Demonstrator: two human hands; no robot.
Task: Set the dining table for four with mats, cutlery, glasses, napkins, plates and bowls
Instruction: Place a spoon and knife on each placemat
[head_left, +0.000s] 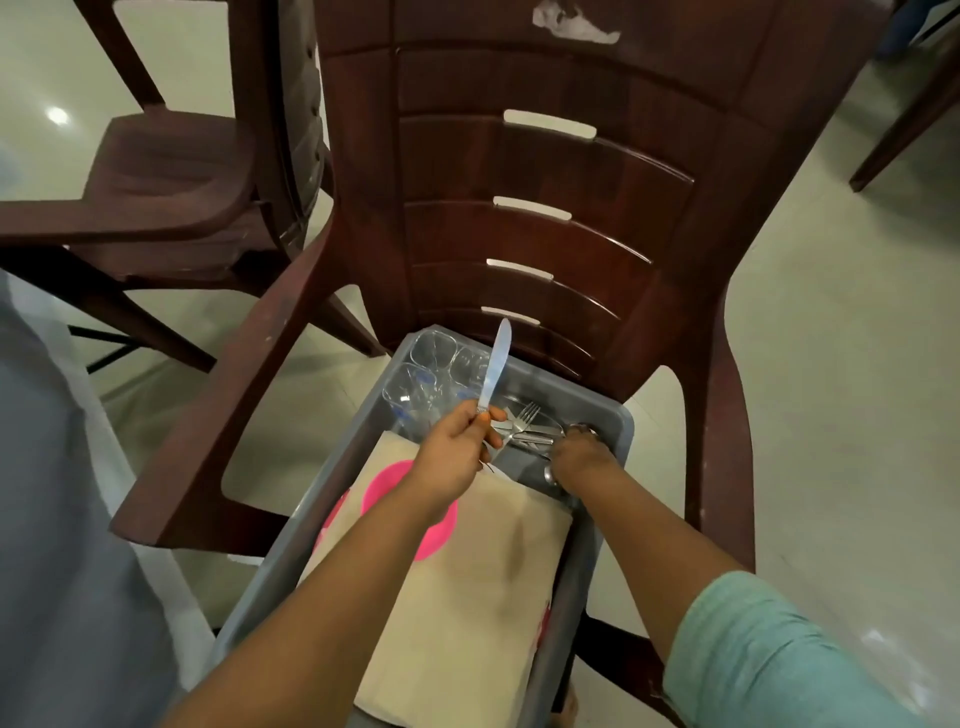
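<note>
A grey plastic bin (613, 415) stands on the seat of a brown plastic chair (545, 171). My left hand (457, 452) grips a table knife (496, 364) by its handle, blade pointing up and away. My right hand (582, 457) reaches down into the bin's right side among loose cutlery; its fingers are hidden. A fork (522, 418) and spoons lie between my hands. Several clear glasses (431, 364) stand at the bin's far end. Beige mats with pink dots (467, 582) lie in the near part of the bin.
A second brown chair (171, 176) stands to the left. A grey-blue cloth surface (57, 545) fills the left edge. Pale tiled floor (831, 364) surrounds the chairs. Another chair leg (904, 135) shows at the upper right.
</note>
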